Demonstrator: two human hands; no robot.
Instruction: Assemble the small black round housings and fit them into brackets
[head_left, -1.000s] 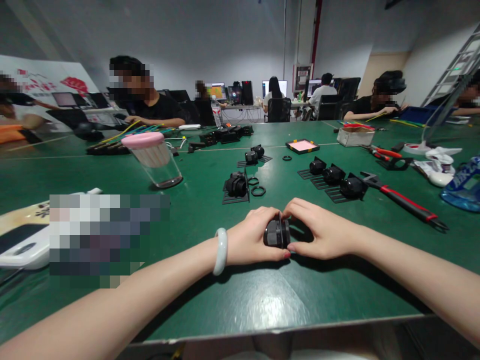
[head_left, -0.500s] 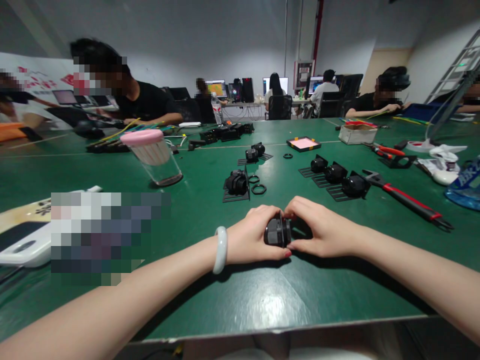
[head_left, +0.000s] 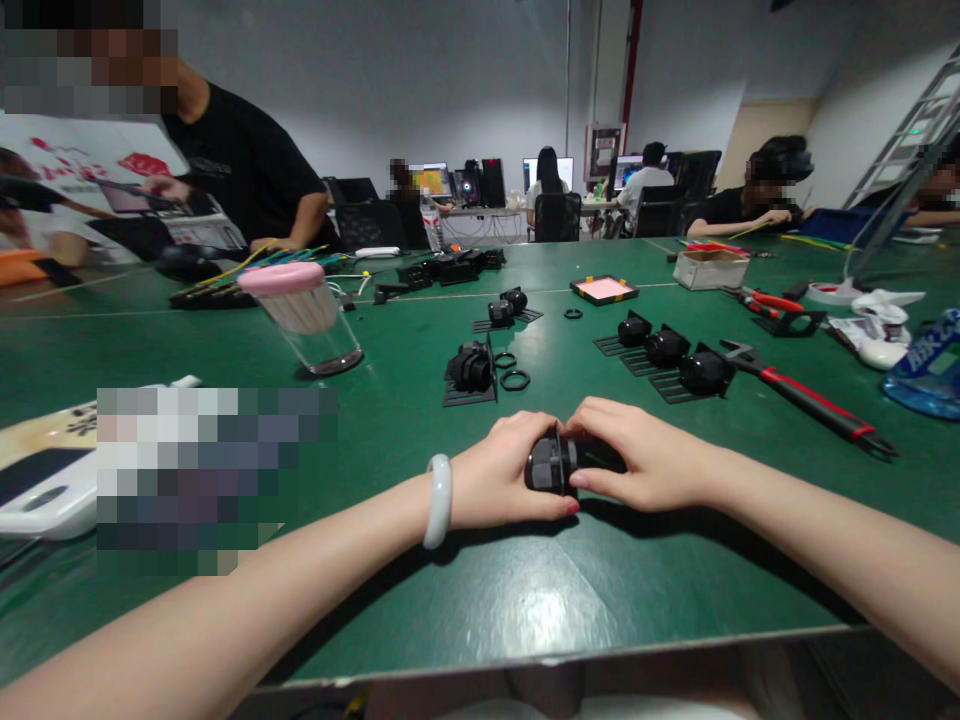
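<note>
A black plastic cable gland lies sideways between my two hands, just above or on the green table. Its ribbed body is gripped by my left hand, fingers over the top and thumb below. At the other end, my right hand pinches a black ring-like part with thumb and fingertips. Some of the gland is covered by my fingers. Beyond my left hand sits another black gland on a slotted bracket, and two loose black lock rings lie beside it.
Three glands on slotted brackets and a red-and-black adjustable wrench are at right. A pink-lidded cup stands left, near a white device. A co-worker is across the table; a blue bottle is far right.
My right thumb and fingers have closed in on the gland's ring end. My left hand keeps its grip. The co-worker at left has risen and moved further left.
</note>
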